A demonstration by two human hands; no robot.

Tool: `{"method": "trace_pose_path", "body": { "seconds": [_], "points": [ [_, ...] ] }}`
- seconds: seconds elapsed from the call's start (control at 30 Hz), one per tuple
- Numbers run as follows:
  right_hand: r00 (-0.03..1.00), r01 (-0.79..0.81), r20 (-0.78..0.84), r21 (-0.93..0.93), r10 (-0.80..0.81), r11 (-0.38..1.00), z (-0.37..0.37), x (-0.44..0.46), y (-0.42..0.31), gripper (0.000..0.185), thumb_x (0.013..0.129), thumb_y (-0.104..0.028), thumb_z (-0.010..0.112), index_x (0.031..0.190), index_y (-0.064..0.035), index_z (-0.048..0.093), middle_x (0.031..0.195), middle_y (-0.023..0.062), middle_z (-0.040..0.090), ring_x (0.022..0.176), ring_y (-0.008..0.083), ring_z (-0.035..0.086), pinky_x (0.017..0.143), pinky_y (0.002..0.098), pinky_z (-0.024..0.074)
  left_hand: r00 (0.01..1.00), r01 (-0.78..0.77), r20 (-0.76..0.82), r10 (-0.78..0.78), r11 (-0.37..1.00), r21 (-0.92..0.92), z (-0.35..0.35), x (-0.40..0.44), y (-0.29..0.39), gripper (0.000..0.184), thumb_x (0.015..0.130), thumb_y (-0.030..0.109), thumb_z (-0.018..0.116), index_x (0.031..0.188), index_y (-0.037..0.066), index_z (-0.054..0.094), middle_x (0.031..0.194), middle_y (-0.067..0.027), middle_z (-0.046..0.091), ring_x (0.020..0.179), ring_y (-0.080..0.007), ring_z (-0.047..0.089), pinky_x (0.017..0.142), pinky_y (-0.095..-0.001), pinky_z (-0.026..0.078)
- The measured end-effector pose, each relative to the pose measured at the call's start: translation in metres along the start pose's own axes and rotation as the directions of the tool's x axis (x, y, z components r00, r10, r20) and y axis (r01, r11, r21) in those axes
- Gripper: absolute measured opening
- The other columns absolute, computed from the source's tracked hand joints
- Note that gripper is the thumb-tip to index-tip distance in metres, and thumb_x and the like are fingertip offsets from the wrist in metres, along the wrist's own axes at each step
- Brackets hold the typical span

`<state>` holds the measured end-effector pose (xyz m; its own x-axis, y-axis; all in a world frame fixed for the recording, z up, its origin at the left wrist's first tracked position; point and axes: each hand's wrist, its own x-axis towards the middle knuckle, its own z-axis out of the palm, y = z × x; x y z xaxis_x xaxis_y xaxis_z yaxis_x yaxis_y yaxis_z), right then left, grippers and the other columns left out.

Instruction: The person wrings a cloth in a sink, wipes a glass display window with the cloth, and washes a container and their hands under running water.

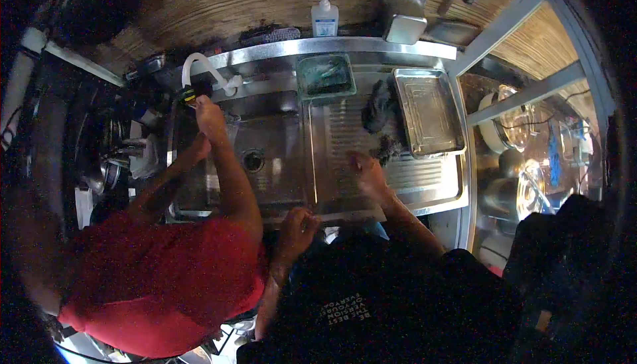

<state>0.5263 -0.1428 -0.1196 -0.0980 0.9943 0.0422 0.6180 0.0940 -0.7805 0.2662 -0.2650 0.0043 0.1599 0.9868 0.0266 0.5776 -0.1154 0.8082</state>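
My left hand (298,227) is at the front edge of the steel sink (272,195), near the divider between basin and drainboard. Its fingers are curled together, and whether they hold anything is hidden. Over the ribbed drainboard (345,122) is my right hand (373,180), its fingers smeared by motion, so their state is unclear. Beyond it lie a dark crumpled clump (378,107) and a smaller dark scrubber-like bunch (390,148). A rectangular metal tray (430,112) rests on the right side of the drainboard. At the back, a greenish rectangular container (325,75) straddles the divider.
A co-worker in a red shirt (166,284) stands close on my left, a hand (211,120) by the white curved tap (202,59). A pump bottle (324,18) stands on the back ledge. Right of the sink, a framed partition (527,92) borders pots and bowls.
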Motion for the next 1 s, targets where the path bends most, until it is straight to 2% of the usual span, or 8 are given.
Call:
{"method": "trace_pose_path", "body": {
  "seconds": [0.23,0.37,0.43,0.47,0.53,0.6,0.73,1.0],
  "points": [
    [0.961,0.195,-0.183,-0.076,-0.206,0.978,0.026,-0.014,0.001,0.019,0.092,-0.014,0.063,0.104,-0.0010,0.070,0.092,0.0152,0.074,0.075,0.0219,0.070,0.068,0.0366,0.0544,0.993,0.066,0.105,-0.059,0.996,-0.061,-0.007,-0.029,-0.027,0.022,0.095,0.021,0.071,0.098,0.003,0.060,0.097,-0.0169,0.063,0.090,-0.0318,0.064,0.078,-0.0407,0.053],
    [0.970,0.161,-0.217,0.245,-0.108,0.956,0.047,0.022,0.027,0.023,0.094,-0.021,0.063,0.112,-0.0061,0.066,0.091,0.0111,0.072,0.071,0.0215,0.067,0.063,0.0358,0.0526,0.985,0.168,0.076,-0.152,0.940,-0.296,0.008,-0.046,-0.042,0.019,0.094,0.019,0.072,0.096,0.004,0.061,0.092,-0.0126,0.063,0.086,-0.0266,0.065,0.076,-0.0374,0.053],
    [0.992,-0.026,-0.055,0.801,0.116,0.599,0.078,0.056,0.082,0.027,0.097,-0.026,0.063,0.117,-0.0091,0.063,0.094,0.0111,0.071,0.071,0.0224,0.066,0.062,0.0358,0.0519,0.977,0.202,0.041,-0.208,0.860,-0.468,0.026,-0.053,-0.059,0.017,0.093,0.018,0.073,0.094,0.004,0.062,0.090,-0.0103,0.063,0.084,-0.0239,0.065,0.076,-0.0359,0.054],
    [0.961,-0.233,0.218,0.970,0.172,0.074,0.084,0.079,0.104,0.029,0.098,-0.029,0.062,0.121,-0.0105,0.060,0.097,0.0118,0.070,0.073,0.0227,0.066,0.063,0.0361,0.0518,0.971,0.213,0.025,-0.239,0.808,-0.550,0.029,-0.053,-0.062,0.016,0.093,0.017,0.073,0.093,0.005,0.063,0.089,-0.0091,0.063,0.082,-0.0226,0.065,0.076,-0.0351,0.054],
    [0.838,-0.460,0.499,0.864,0.221,-0.205,0.073,0.115,0.095,0.035,0.099,-0.034,0.062,0.125,-0.0120,0.058,0.100,0.0135,0.069,0.076,0.0234,0.066,0.064,0.0369,0.0524,0.980,0.195,0.049,-0.194,0.875,-0.444,0.022,-0.049,-0.059,0.017,0.095,0.019,0.072,0.095,0.005,0.062,0.090,-0.0059,0.063,0.082,-0.0179,0.063,0.076,-0.0333,0.053],
    [0.774,-0.588,0.405,0.745,0.487,0.315,0.042,0.141,0.030,0.040,0.099,-0.039,0.062,0.127,-0.0123,0.058,0.101,0.0155,0.068,0.078,0.0240,0.067,0.065,0.0380,0.0540,0.984,0.178,0.077,-0.162,0.941,-0.287,0.015,-0.049,-0.055,0.017,0.097,0.019,0.071,0.097,0.006,0.061,0.090,-0.0038,0.062,0.083,-0.0150,0.062,0.077,-0.0318,0.053],
    [0.784,-0.558,0.485,0.824,0.388,0.097,0.041,0.186,0.014,0.059,0.093,-0.048,0.068,0.137,-0.0114,0.053,0.100,0.0180,0.069,0.078,0.0301,0.069,0.066,0.0411,0.0582,0.982,0.182,0.081,-0.171,0.971,-0.156,0.011,-0.047,-0.038,0.015,0.098,0.017,0.069,0.100,0.005,0.060,0.090,-0.0055,0.064,0.084,-0.0156,0.063,0.077,-0.0326,0.055],
    [0.734,-0.558,0.369,0.806,0.570,0.197,0.091,0.242,0.048,0.063,0.089,-0.054,0.069,0.131,-0.0089,0.057,0.094,0.0204,0.070,0.075,0.0344,0.070,0.066,0.0470,0.0601,0.963,0.269,0.061,-0.262,0.920,-0.284,0.019,-0.032,-0.016,0.014,0.100,0.015,0.066,0.104,0.004,0.060,0.092,-0.0099,0.067,0.086,-0.0186,0.067,0.077,-0.0354,0.057]
  ]
}}
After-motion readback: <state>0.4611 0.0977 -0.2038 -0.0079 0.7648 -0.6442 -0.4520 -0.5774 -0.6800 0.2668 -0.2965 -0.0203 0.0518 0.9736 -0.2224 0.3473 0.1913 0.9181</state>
